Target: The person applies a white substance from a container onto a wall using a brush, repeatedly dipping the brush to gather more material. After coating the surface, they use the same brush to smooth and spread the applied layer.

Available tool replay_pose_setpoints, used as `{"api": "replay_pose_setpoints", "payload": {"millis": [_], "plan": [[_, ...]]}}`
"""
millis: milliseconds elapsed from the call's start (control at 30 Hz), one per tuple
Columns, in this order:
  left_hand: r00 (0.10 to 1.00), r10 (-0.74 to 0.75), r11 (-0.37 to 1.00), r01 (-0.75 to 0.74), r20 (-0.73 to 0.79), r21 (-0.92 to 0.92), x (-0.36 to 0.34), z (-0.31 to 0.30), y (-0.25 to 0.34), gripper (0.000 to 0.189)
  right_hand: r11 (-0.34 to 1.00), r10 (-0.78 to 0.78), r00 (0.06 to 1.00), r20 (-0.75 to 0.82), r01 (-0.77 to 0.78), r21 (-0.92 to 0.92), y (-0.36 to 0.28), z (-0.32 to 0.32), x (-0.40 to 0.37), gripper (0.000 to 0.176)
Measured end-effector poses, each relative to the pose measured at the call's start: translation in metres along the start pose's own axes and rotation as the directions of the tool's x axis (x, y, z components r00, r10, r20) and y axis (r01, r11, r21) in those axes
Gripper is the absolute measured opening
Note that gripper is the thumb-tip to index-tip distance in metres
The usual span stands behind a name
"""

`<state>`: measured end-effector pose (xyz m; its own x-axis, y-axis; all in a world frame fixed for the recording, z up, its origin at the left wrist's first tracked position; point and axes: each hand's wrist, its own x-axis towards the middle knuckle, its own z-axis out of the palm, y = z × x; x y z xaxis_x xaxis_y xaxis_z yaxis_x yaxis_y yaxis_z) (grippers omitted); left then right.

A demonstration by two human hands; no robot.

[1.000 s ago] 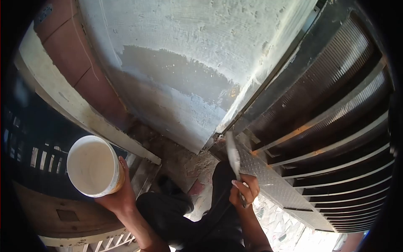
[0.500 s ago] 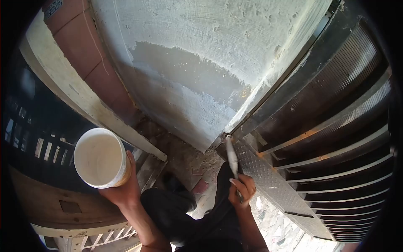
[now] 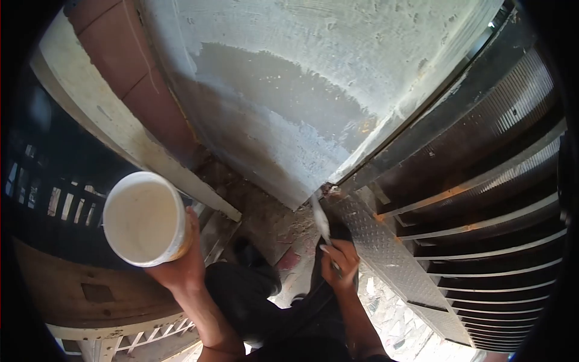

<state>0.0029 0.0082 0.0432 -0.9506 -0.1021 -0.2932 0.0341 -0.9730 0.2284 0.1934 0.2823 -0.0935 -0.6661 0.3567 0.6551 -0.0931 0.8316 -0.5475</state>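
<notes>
A white plastic bucket (image 3: 145, 220), its inside coated with pale paint, rests tilted in my left hand (image 3: 184, 259), whose fingers wrap its lower right side. My right hand (image 3: 341, 265) grips the handle of a paintbrush (image 3: 321, 220). The brush tip meets the bottom corner of a wall (image 3: 265, 96), close to the floor. White paint covers much of that wall, while a grey band crosses its middle. Fingers of my left hand are partly hidden behind the bucket.
To the right runs a metal gate with bars (image 3: 482, 259) and a diamond-plate metal strip (image 3: 386, 247) at its foot. Reddish tiles (image 3: 120, 54) edge the wall at left. A wooden panel (image 3: 78, 283) stands at lower left. My dark-trousered legs (image 3: 247, 295) are below.
My right hand and the brush have shifted slightly left, bringing the brush tip from the corner edge onto the wall's lower face. The bucket moved slightly up and left; the view shifted a little.
</notes>
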Motion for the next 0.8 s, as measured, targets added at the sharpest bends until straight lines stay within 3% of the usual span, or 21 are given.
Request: {"api": "replay_pose_setpoints", "payload": {"millis": [167,267,333,367,400,433,500,567,633,700,733,800], "plan": [[0.998,-0.031,1.0,0.031,0.064,0.0,0.007,-0.01,0.007,0.064,0.937,-0.166,0.983,-0.078,0.182,0.297,-0.048,0.124,0.106,0.036],[0.998,-0.036,0.999,0.035,0.044,0.004,0.003,-0.001,0.003,0.058,0.938,-0.226,0.974,-0.007,0.219,0.269,-0.047,0.165,0.135,0.035],[0.999,-0.036,0.999,0.036,0.014,0.008,0.006,-0.002,0.002,0.052,0.981,-0.142,0.983,-0.117,0.156,0.117,-0.035,0.173,0.136,0.034],[0.997,0.053,0.983,-0.061,0.052,0.173,0.008,-0.012,-0.001,0.055,0.983,-0.093,0.979,-0.183,0.119,0.137,-0.03,0.157,0.127,0.034],[0.986,0.137,0.928,-0.162,0.099,0.336,0.011,-0.019,0.001,0.059,0.986,-0.111,0.982,-0.152,0.128,0.104,-0.029,0.134,0.107,0.034],[0.984,0.153,0.929,-0.176,0.097,0.324,0.014,-0.022,0.004,0.059,0.988,-0.131,0.984,-0.121,0.14,0.069,-0.03,0.118,0.089,0.034],[0.99,0.081,0.996,-0.086,0.118,0.039,0.017,-0.025,0.007,0.056,0.971,-0.186,0.975,-0.124,0.201,0.128,-0.041,0.111,0.075,0.038],[0.992,0.067,0.995,-0.075,0.105,0.072,0.017,-0.03,0.005,0.055,0.96,-0.196,0.972,-0.13,0.217,0.176,-0.049,0.116,0.068,0.042],[0.991,0.068,0.991,-0.08,0.115,0.103,0.014,-0.024,0.008,0.055,0.944,-0.169,0.986,0.003,0.161,0.289,-0.05,0.154,0.1,0.033],[0.999,-0.021,0.997,0.019,0.034,0.078,0.005,-0.01,0.006,0.055,0.956,-0.162,0.98,0.112,0.128,0.264,-0.036,0.198,0.12,0.036],[0.999,-0.021,0.997,0.018,0.042,0.078,0.004,-0.01,0.005,0.055,0.955,-0.165,0.981,0.105,0.133,0.265,-0.025,0.207,0.115,0.036],[0.996,0.005,1.0,-0.006,0.089,0.008,0.011,-0.014,0.006,0.055,0.996,-0.064,0.997,0.038,0.061,0.063,-0.011,0.223,0.105,0.037]]}}
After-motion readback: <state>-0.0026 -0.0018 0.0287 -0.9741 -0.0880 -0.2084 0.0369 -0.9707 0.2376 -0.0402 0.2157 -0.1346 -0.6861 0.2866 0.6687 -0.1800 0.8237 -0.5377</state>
